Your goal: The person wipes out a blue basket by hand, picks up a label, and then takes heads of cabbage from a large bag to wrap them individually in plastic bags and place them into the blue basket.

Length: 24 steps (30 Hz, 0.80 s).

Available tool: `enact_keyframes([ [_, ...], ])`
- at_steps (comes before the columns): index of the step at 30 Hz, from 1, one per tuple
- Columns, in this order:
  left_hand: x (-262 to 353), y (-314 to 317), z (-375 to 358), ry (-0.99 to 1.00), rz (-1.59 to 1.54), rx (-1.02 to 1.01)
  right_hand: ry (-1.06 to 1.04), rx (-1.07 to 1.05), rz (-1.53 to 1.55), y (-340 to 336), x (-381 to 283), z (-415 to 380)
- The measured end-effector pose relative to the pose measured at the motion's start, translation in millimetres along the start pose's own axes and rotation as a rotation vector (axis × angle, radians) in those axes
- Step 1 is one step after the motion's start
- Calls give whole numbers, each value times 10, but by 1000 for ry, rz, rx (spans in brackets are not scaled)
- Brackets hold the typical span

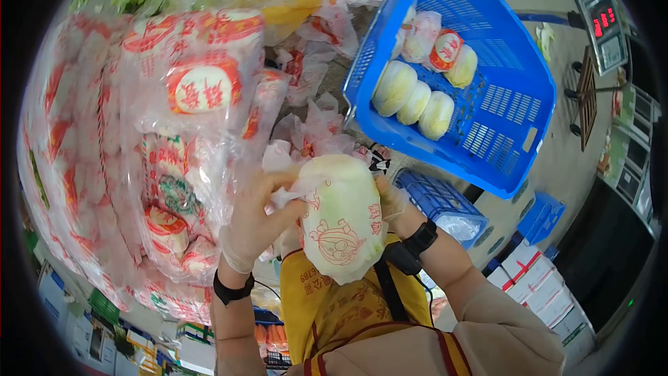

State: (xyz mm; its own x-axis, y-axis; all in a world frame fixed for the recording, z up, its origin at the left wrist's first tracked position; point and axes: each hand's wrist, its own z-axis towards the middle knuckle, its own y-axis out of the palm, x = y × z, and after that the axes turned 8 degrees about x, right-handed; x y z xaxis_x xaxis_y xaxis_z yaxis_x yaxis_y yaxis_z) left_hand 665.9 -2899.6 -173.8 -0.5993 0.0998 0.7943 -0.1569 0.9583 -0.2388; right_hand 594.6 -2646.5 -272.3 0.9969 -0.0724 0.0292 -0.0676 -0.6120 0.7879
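Observation:
Between my hands, in front of the yellow apron, is a pale napa cabbage in a thin clear wrapper with red print. My left hand, in a thin clear glove, pinches the wrapper at the cabbage's upper left side. On the right side, my right hand holds the cabbage, its fingers partly hidden behind it. Beyond and to the right, a blue crate contains several cabbages, some bare-looking and some in red-printed wrap. To the left is a large pile of wrapped cabbages in clear plastic.
Crumpled plastic wrappers lie between the pile and the crate. A scale with a red display stands at the upper right. A smaller blue crate sits below the large one, with white boxes at the lower right.

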Motion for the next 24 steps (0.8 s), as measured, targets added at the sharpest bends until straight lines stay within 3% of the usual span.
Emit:
enact_keyframes([
  [1, -59, 24, -17, 126, 155, 2, -8, -5, -4, -76, -7, -14],
  [2, -62, 49, -110, 131, 162, -10, -11, -11, -6, -138, -1, -36],
  [3, 79, 55, -196, 353, 219, -28, -20, -12, 5, -4, -45, -104],
  [4, 230, 69, -283, 575, 272, -46, -97, 213, 27, 262, -139, -209],
  [5, 413, 119, -357, 592, 134, -202, -175, 439, 49, 391, -204, -283],
  [6, 542, 180, -436, 603, -8, -359, -184, 440, 60, 328, -221, -313],
  [7, 521, 244, -533, 607, -4, -373, -230, 398, 135, 234, -245, -333],
  [9, 320, 425, -706, 272, -372, -866, -319, 293, 260, 138, -313, -415],
  [10, 174, 485, -711, 276, -364, -879, -334, 291, 266, 128, -360, -496],
  [12, -332, 570, -679, -427, -453, -1071, -250, 236, 585, 117, -462, -696],
  [13, -903, 729, -760, -413, -207, -877, -276, 235, 589, 62, -520, -781],
  [14, -1438, 854, -920, -385, 30, -675, -391, 367, 336, -8, -582, -873],
  [15, -1453, 914, -891, -357, 42, -702, -513, 507, 76, -97, -669, -977],
  [17, -1412, 1112, -698, 518, 1422, -499, -721, 800, -456, -291, -857, -1198],
  [18, -1221, 1247, -539, 546, 1418, -503, -794, 944, -728, -375, -938, -1302],
  [20, -635, 1500, -281, 22, 744, -536, -713, 391, 18, -581, -1569, -1638],
  [21, -518, 1591, -219, 116, 498, -385, -684, 187, 44, -977, -1833, -1740],
  [22, -494, 1661, -177, 114, 505, -383, -650, -21, 70, -1408, -2070, -1831],
  [24, -481, 1766, -67, 56, 338, -225, -563, 202, -100, -1874, -2533, -2110],
])
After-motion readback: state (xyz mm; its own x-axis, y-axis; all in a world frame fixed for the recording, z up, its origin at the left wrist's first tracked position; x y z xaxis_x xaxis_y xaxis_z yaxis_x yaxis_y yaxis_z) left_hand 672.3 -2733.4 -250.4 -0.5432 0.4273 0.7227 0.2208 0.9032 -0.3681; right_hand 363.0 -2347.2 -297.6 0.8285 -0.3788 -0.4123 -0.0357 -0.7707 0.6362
